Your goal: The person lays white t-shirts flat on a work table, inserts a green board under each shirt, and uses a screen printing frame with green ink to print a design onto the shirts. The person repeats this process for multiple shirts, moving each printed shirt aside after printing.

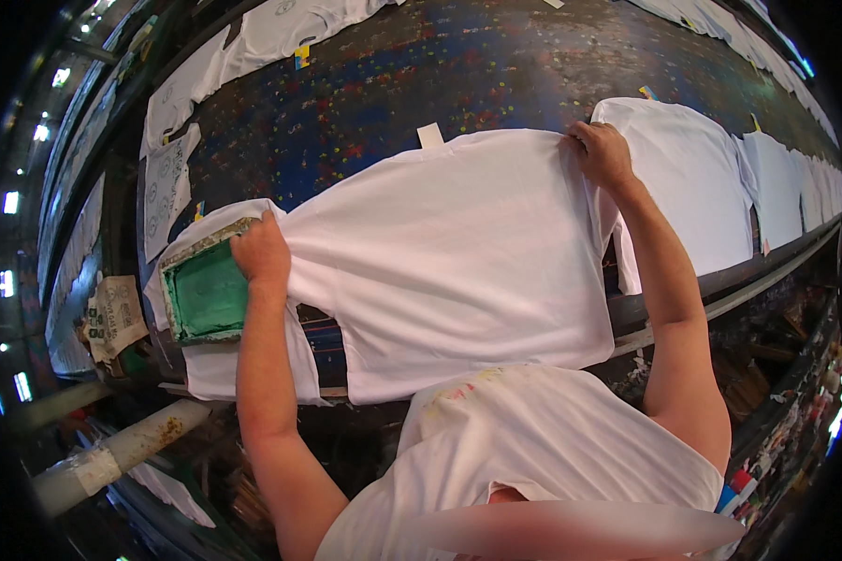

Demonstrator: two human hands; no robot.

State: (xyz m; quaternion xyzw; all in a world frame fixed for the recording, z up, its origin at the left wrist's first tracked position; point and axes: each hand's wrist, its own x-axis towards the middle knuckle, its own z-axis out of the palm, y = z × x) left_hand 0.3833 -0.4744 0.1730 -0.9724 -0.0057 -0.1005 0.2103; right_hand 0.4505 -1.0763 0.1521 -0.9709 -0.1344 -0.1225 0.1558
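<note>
A plain white T-shirt [468,252] is spread across the dark table in front of me. My left hand [263,252] is closed at its left side, where the cloth gathers into folds that run to my fist. That fist overlaps the right edge of a small printing screen with a worn rim [166,297] and a green mesh [206,292], lying on another white shirt [253,365]; whether it grips the rim too is hidden. At the shirt's far right corner, my right hand [604,154] pinches the fabric. A pale tag [429,136] sticks out at its far edge.
The long table [496,79] is speckled with paint. More white shirts lie at right [688,182] and along the far left [281,33], some printed. A rail [730,299] edges the near side. At lower left are a pipe [122,458] and a printed bag [117,318].
</note>
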